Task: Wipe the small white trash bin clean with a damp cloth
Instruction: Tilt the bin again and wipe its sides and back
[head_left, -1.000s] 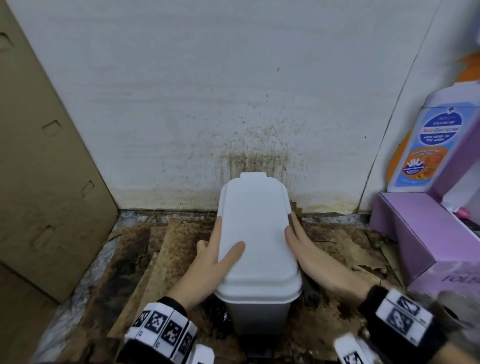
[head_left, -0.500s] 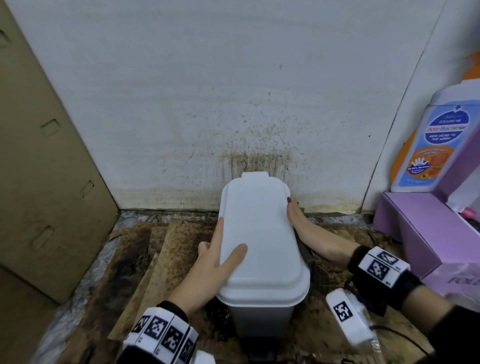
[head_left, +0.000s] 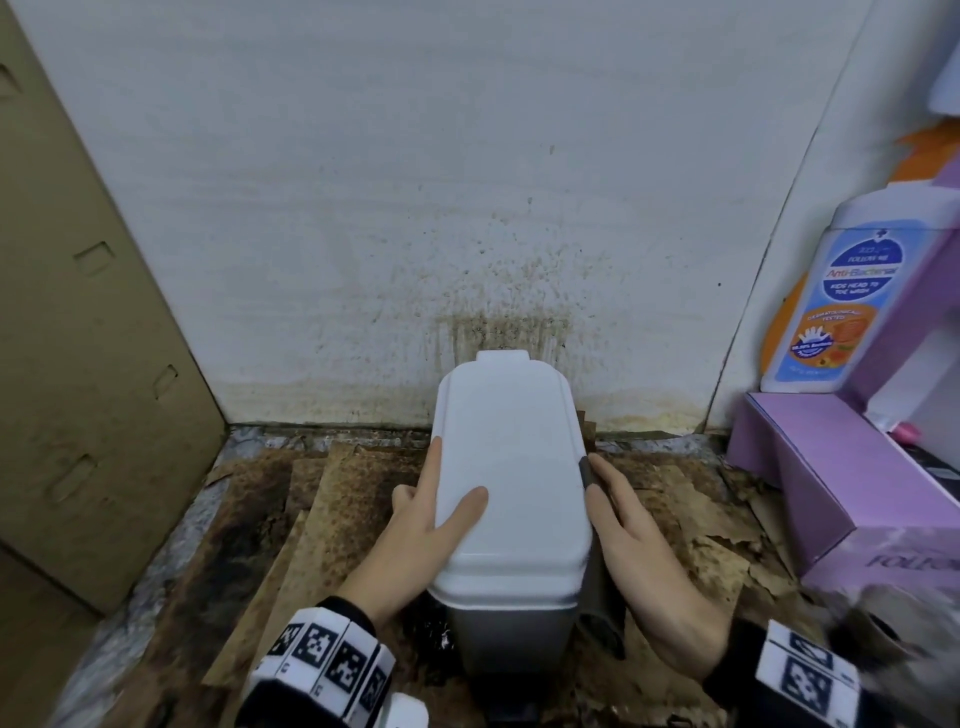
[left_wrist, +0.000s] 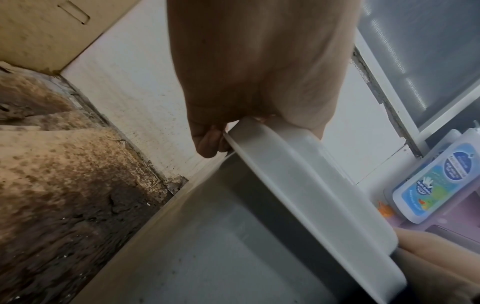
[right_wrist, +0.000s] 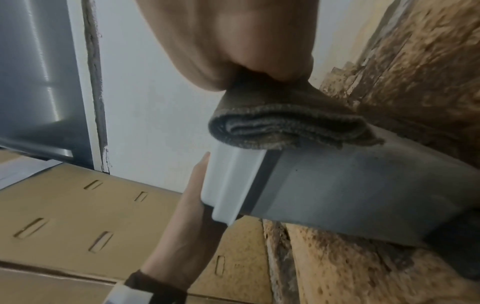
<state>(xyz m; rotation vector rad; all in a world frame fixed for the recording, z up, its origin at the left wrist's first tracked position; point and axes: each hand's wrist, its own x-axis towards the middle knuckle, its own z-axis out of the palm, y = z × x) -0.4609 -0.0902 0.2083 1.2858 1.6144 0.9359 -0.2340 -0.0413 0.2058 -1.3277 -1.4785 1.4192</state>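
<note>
The small trash bin, white lid (head_left: 511, 467) over a grey body (head_left: 514, 644), stands against the wall in the head view. My left hand (head_left: 426, 514) grips the lid's left edge, thumb on top; the left wrist view shows the fingers (left_wrist: 207, 144) curled under the lid rim (left_wrist: 298, 174). My right hand (head_left: 634, 540) lies flat along the bin's right side, pressing a folded dark grey cloth (head_left: 584, 470) against it. In the right wrist view the cloth (right_wrist: 285, 123) sits between my palm (right_wrist: 228, 41) and the bin's upper side (right_wrist: 350, 195).
A tall cardboard box (head_left: 78, 364) stands close on the left. Behind the bin is a white wall (head_left: 493, 260) with brown splatter. Stained, torn cardboard (head_left: 322, 519) covers the floor. A purple box (head_left: 831, 467) and a blue-labelled wash bottle (head_left: 847, 291) crowd the right.
My right hand slid the cloth back along the bin's right side toward the wall, then came forward again to the middle. The left hand has stayed on the lid.
</note>
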